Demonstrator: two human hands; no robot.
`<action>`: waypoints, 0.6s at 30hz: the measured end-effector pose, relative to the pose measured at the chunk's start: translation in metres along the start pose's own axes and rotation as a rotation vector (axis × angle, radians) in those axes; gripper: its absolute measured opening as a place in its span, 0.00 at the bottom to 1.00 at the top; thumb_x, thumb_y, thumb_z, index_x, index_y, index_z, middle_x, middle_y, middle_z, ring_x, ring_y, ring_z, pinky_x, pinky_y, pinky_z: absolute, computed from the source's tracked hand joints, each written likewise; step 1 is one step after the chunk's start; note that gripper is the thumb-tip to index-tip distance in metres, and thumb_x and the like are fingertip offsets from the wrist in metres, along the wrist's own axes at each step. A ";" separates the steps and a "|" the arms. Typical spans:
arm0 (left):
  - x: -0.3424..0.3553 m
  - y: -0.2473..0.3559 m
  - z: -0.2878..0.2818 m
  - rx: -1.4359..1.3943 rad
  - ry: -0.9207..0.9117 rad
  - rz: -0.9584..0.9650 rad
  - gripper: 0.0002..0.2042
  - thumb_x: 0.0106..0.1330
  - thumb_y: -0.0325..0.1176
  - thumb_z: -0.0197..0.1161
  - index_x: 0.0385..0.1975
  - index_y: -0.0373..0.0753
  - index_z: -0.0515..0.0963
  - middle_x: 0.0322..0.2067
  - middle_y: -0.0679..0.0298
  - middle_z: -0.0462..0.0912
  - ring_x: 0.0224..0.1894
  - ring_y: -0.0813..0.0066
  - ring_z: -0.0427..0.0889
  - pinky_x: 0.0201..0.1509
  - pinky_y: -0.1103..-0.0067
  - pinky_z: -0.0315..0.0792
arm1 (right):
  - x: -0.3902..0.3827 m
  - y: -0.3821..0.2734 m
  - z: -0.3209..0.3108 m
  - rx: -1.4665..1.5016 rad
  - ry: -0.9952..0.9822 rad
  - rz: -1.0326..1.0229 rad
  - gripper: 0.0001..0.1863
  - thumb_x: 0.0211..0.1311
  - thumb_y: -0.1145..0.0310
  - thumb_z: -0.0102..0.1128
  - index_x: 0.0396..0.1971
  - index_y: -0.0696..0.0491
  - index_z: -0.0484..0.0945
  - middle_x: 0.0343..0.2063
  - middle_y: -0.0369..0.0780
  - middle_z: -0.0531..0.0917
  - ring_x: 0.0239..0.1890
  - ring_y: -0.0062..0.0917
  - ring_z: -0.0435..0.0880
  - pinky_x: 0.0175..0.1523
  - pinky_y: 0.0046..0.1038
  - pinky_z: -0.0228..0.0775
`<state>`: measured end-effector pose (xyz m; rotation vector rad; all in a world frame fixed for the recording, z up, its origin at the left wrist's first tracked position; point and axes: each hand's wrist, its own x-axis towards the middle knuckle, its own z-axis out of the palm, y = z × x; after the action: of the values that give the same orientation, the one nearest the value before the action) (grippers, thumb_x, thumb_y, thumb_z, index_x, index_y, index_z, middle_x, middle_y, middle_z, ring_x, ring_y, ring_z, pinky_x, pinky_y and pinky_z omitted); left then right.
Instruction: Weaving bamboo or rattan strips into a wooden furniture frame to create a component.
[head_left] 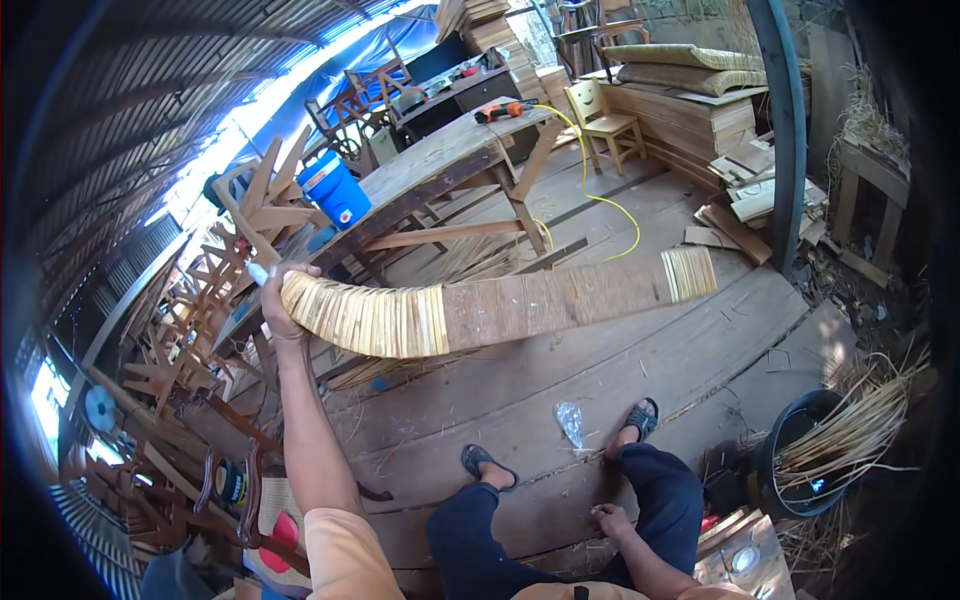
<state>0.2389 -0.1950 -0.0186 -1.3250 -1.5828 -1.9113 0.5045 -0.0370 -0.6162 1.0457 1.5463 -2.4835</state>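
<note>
My left hand (284, 312) grips the left end of a long board (550, 305), held across in front of me above the wooden floor. The board is wound with pale strips of split cane or similar fibre over its left part and right tip, with bare brown wood between. A pale blue-white object (258, 274) sits at my left fingers; what it is, I cannot make out. Low by my right thigh, my right hand (612, 522) has curled fingers, and anything inside them is too small to name. A small clear plastic bag (570, 424) lies between my feet.
A workbench (420, 150) ahead carries an orange power tool (505, 110) with a yellow cord on the floor; a blue cooler (333, 188) stands beside it. Wooden chair frames crowd the left. Stacked planks and a post (785, 150) stand right, a bucket of fibre strips (830, 450) lower right.
</note>
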 end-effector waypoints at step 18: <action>0.071 0.001 0.063 -0.006 -0.405 -0.060 0.19 0.69 0.40 0.38 0.34 0.31 0.72 0.33 0.53 0.77 0.39 0.62 0.78 0.50 0.67 0.74 | 0.003 -0.028 -0.005 -0.080 0.053 -0.074 0.14 0.57 0.58 0.57 0.24 0.55 0.78 0.18 0.38 0.78 0.20 0.24 0.76 0.29 0.30 0.68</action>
<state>0.2314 -0.1178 0.0360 -1.7720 -1.8165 -1.7588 0.4949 -0.0177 -0.5970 1.0700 1.7150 -2.4365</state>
